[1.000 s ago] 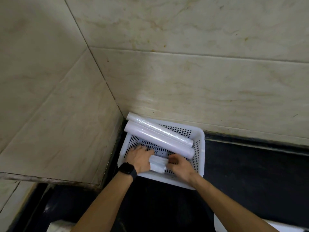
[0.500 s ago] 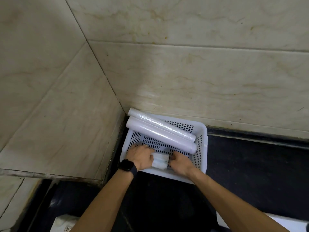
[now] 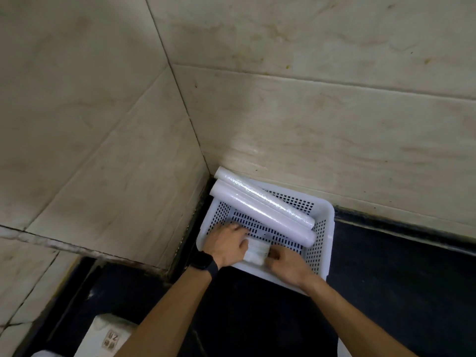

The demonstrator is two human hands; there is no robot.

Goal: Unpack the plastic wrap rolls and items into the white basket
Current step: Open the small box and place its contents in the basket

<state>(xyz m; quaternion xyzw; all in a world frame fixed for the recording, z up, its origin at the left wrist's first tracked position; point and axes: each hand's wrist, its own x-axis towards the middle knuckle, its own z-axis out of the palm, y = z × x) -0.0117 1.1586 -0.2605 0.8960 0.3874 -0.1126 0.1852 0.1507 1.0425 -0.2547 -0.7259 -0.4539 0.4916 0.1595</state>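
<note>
Hands barely shifted since earlier. Left hand (image 3: 228, 244) and right hand (image 3: 286, 264) pinch a small white packet (image 3: 256, 252) between them, low inside the basket (image 3: 325, 243), likely seating it flat. Rolls (image 3: 265, 211) lie just beyond the fingers, diagonal to fit.

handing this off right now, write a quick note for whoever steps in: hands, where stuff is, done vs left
Left hand: in the white basket, grip closed on the left side of a small white packet.
Right hand: grip on the packet's right side, at the basket's near wall.
Things: two plastic wrap rolls lie side by side, slanted along the basket's far side, their left ends resting over the rim by the wall corner. The basket sits on the dark counter in the tiled corner.
Done: both rolls are in.
Left: set the packet down and let go. A white package at the bottom edge may need unpacking; its contents cannot be seen.
</note>
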